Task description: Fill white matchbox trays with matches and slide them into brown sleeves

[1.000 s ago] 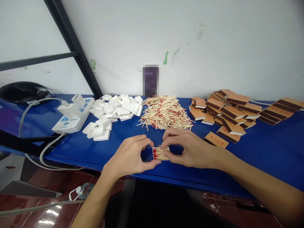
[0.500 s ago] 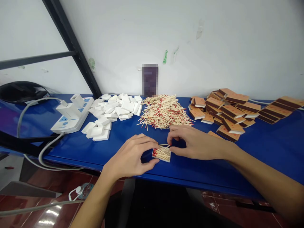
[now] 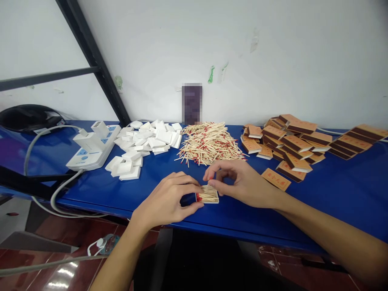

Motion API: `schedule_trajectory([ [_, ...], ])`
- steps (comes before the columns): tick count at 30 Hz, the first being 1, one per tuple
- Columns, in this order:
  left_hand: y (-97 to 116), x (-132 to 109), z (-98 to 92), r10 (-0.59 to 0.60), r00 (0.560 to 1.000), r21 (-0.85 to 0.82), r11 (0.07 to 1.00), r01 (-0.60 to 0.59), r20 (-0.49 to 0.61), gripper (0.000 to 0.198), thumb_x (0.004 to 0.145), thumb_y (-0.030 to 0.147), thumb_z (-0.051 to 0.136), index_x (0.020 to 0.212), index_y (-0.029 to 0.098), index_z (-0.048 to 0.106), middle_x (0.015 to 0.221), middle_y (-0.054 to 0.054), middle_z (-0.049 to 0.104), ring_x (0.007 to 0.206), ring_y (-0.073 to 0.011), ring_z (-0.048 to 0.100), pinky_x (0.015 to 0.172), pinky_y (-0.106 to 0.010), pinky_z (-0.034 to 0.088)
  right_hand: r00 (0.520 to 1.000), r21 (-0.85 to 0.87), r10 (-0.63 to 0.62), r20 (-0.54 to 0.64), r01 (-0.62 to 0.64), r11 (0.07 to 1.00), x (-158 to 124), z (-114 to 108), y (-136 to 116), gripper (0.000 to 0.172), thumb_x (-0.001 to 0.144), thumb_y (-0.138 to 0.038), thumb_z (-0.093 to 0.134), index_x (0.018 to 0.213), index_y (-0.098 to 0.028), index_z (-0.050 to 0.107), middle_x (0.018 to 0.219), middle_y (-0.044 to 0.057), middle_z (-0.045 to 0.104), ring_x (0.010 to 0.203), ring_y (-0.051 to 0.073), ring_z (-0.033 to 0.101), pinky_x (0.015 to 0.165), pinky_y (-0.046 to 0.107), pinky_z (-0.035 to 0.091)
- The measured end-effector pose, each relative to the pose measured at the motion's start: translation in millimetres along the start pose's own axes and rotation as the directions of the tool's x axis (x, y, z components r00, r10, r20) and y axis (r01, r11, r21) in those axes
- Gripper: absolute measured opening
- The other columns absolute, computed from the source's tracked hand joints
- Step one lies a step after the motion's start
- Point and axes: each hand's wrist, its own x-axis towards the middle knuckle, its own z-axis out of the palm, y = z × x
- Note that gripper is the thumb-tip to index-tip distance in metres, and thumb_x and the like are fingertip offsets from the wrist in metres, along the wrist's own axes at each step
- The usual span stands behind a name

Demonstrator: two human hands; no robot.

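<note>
A small white matchbox tray point(image 3: 216, 201) lies on the blue table, filled with red-tipped matches point(image 3: 207, 195), their heads at the left end. My left hand point(image 3: 172, 198) steadies the tray's left end, fingertips at its far edge and thumb at its near edge. Just above the tray's far right corner, my right hand point(image 3: 239, 184) is pinched on a match, whose red head point(image 3: 211, 178) shows at the fingertips; the rest of that match is mostly hidden. Behind both hands spreads a large heap of loose matches point(image 3: 212, 145).
White trays point(image 3: 157, 137) are piled at the back left, beside a power strip point(image 3: 91, 159) with plugs and cables. Orange-brown matchboxes point(image 3: 298, 143) are heaped at the right, one point(image 3: 275, 179) lying near my right wrist. A dark pixelated object point(image 3: 192, 103) leans against the wall.
My right hand has lifted and shifted slightly left, over the tray's far edge, turning the match. The matches in the tray lie a little differently. My left hand stays in place.
</note>
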Motion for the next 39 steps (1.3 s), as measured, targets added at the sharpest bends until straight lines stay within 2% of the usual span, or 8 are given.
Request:
schedule_trajectory([
  [4, 2, -1, -0.2, -0.067, 0.998, 0.003, 0.998, 0.067, -0.017, 0.02, 0.089, 0.033, 0.069, 0.104, 0.022, 0.06, 0.102, 0.0, 0.068, 0.096, -0.0202, 0.061, 0.092, -0.037, 0.042, 0.997, -0.128, -0.073, 0.015, 0.074, 0.989, -1, -1, 0, 0.005, 0.086, -0.022, 0.064, 0.085, -0.019, 0.067, 0.065, -0.004, 0.058, 0.052, 0.008, 0.048, 0.049, 0.023, 0.037],
  [8, 4, -2, -0.4, -0.126, 0.991, 0.006, 0.992, 0.126, -0.044, 0.027, 0.086, 0.034, 0.072, 0.102, 0.022, 0.053, 0.101, 0.001, 0.066, 0.093, -0.0198, 0.061, 0.093, -0.038, 0.042, 0.973, -0.242, -0.189, 0.135, 0.217, 0.946, 0, 4, 3, 0.009, 0.088, -0.022, 0.063, 0.09, -0.02, 0.072, 0.077, -0.001, 0.064, 0.058, 0.008, 0.051, 0.056, 0.022, 0.04],
  [11, 3, -2, -0.8, -0.11, 0.993, 0.007, 0.994, 0.111, -0.042, 0.03, 0.087, 0.034, 0.071, 0.108, 0.023, 0.053, 0.107, 0.0, 0.066, 0.098, -0.0208, 0.061, 0.095, -0.038, 0.041, 0.968, -0.297, -0.22, 0.117, 0.246, 0.923, 1, 3, 5, 0.011, 0.09, -0.024, 0.062, 0.094, -0.02, 0.071, 0.082, 0.0, 0.063, 0.061, 0.009, 0.052, 0.059, 0.023, 0.042],
  [14, 2, -2, -1.7, -0.057, 0.998, 0.006, 0.998, 0.057, -0.017, 0.026, 0.089, 0.033, 0.069, 0.11, 0.024, 0.058, 0.107, 0.0, 0.068, 0.099, -0.0209, 0.061, 0.094, -0.037, 0.042, 0.976, -0.434, -0.213, 0.049, 0.213, 0.875, 2, -4, 8, 0.011, 0.089, -0.019, 0.057, 0.089, -0.018, 0.068, 0.08, 0.001, 0.062, 0.063, 0.011, 0.052, 0.061, 0.026, 0.04],
  [18, 1, -1, -2.4, -0.009, 1.0, -0.013, 1.0, 0.009, -0.006, 0.018, 0.091, 0.031, 0.067, 0.107, 0.023, 0.064, 0.106, -0.001, 0.07, 0.099, -0.0197, 0.062, 0.093, -0.036, 0.043, 0.987, -0.572, -0.097, 0.128, 0.154, 0.806, 3, -16, 15, 0.005, 0.084, -0.017, 0.059, 0.083, -0.02, 0.063, 0.076, 0.0, 0.06, 0.07, 0.015, 0.052, 0.063, 0.028, 0.037],
  [25, 1, -1, -2.2, -0.039, 0.999, -0.024, 0.999, 0.039, -0.015, 0.024, 0.09, 0.032, 0.069, 0.111, 0.022, 0.063, 0.106, -0.003, 0.069, 0.101, -0.0212, 0.061, 0.097, -0.038, 0.044, 0.976, -0.544, -0.029, 0.216, 0.145, 0.827, 4, -21, 22, 0.01, 0.09, -0.021, 0.053, 0.081, -0.021, 0.057, 0.078, 0.001, 0.058, 0.072, 0.015, 0.051, 0.064, 0.028, 0.038],
  [32, 3, -2, -2.4, -0.15, 0.988, -0.039, 0.988, 0.149, -0.036, 0.027, 0.087, 0.03, 0.07, 0.107, 0.023, 0.054, 0.106, -0.001, 0.065, 0.098, -0.0207, 0.059, 0.092, -0.037, 0.046, 0.99, -0.564, -0.128, 0.062, 0.14, 0.814, 4, -20, 12, 0.006, 0.085, -0.018, 0.057, 0.079, -0.02, 0.057, 0.074, 0.0, 0.056, 0.066, 0.014, 0.05, 0.062, 0.028, 0.035],
  [39, 0, -1, 0.6, -0.15, 0.988, -0.055, 0.988, 0.147, -0.044, 0.035, 0.086, 0.031, 0.071, 0.114, 0.024, 0.051, 0.111, -0.002, 0.063, 0.102, -0.0208, 0.059, 0.093, -0.037, 0.046, 0.973, -0.472, -0.118, 0.197, 0.2, 0.859, 0, -7, 4, 0.009, 0.08, -0.015, 0.058, 0.073, -0.02, 0.054, 0.068, -0.003, 0.053, 0.061, 0.012, 0.047, 0.059, 0.026, 0.033],
])
